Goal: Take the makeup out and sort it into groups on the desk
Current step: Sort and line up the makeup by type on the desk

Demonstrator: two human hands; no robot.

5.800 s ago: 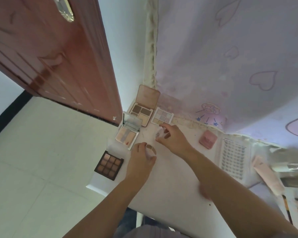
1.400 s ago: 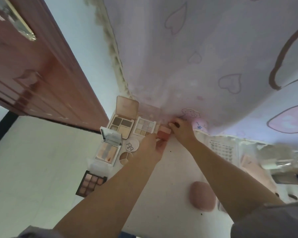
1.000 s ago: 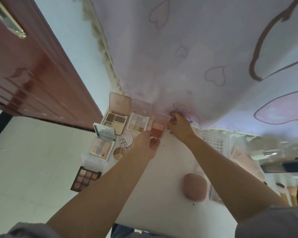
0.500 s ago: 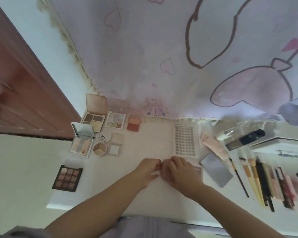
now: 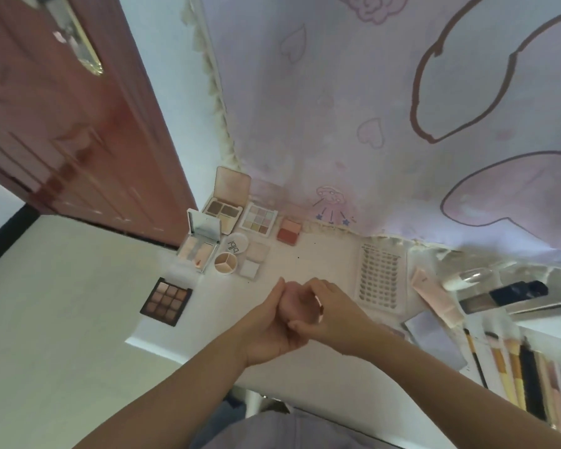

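Both hands meet over the middle of the white desk [image 5: 308, 371] around a round pink compact [image 5: 294, 303]. My left hand [image 5: 272, 325] grips it from the left, my right hand [image 5: 329, 314] from the right and top. Open palettes sit grouped at the desk's far left: a brown contour palette [image 5: 224, 212], a pastel eyeshadow palette [image 5: 258, 218], a two-tone blush [image 5: 289, 231], a mirrored highlighter compact [image 5: 200, 251], a round three-part concealer [image 5: 225, 262] and a dark nine-pan palette [image 5: 166, 301].
A false-lash card [image 5: 379, 280] and a pink tube [image 5: 434, 296] lie right of my hands. Brushes and pencils [image 5: 525, 380] line the right edge. A brown door [image 5: 62, 124] stands left; a pink patterned curtain [image 5: 386, 108] hangs behind the desk.
My hands left the blush at the back by the palettes, drew back to the desk's middle and closed on the pink compact. The camera swung right, then back left.
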